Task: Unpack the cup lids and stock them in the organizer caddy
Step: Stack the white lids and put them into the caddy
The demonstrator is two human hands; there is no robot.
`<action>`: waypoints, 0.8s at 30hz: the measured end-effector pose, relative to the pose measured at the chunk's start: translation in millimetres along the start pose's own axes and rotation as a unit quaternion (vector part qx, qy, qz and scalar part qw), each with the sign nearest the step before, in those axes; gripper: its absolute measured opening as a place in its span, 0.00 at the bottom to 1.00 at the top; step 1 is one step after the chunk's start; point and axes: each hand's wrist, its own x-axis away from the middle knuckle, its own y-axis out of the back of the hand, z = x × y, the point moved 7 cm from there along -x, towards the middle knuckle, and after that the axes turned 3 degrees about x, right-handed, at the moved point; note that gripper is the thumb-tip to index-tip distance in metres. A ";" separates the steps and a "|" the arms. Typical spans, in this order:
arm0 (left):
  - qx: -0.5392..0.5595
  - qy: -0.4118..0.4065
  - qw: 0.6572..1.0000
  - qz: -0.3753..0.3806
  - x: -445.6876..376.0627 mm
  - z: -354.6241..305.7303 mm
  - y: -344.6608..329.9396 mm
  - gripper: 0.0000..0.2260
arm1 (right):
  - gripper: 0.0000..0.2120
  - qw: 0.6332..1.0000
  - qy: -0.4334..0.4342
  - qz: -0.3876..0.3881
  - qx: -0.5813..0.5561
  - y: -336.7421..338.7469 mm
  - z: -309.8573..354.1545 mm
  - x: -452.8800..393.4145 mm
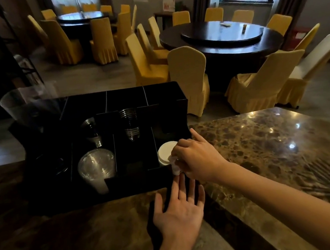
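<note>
A black organizer caddy (139,184) stands on the marble counter. Its front right compartment holds a stack of white cup lids (165,152). My right hand (198,158) reaches over that compartment and its curled fingers grip the stack's near edge, where clear wrapping (175,163) shows. My left hand (180,208) lies flat and open, fingers straight, against the caddy's front right corner. A stack of clear dome lids (96,167) fills the front left compartment.
Clear cups (129,123) and a clear stemmed glass (92,131) sit in the caddy's middle slots. A large clear plastic container (30,104) stands behind the caddy's left. The marble counter (262,147) stretches right. Yellow-covered chairs and round dark tables fill the room beyond.
</note>
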 end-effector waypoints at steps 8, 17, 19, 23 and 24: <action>-0.041 0.001 0.999 0.010 7.5 -5.3 1.6 0.30 | 0.20 0.999 -0.018 0.025 -0.020 3.8 2.7 2.2; -0.220 0.009 0.975 0.016 55.9 -27.6 5.7 0.27 | 0.19 0.998 -0.031 -0.040 -0.038 41.7 14.1 14.1; -0.277 -0.013 0.961 0.026 70.7 -34.5 0.6 0.27 | 0.20 0.997 -0.028 -0.060 -0.042 55.8 21.6 20.9; -0.456 -0.093 0.881 0.080 113.4 -52.4 -24.2 0.25 | 0.21 0.993 -0.004 -0.103 -0.062 85.4 48.7 37.5; -0.510 -0.118 0.847 0.095 127.8 -58.0 -33.4 0.25 | 0.21 0.991 0.004 -0.116 -0.073 92.5 57.7 42.0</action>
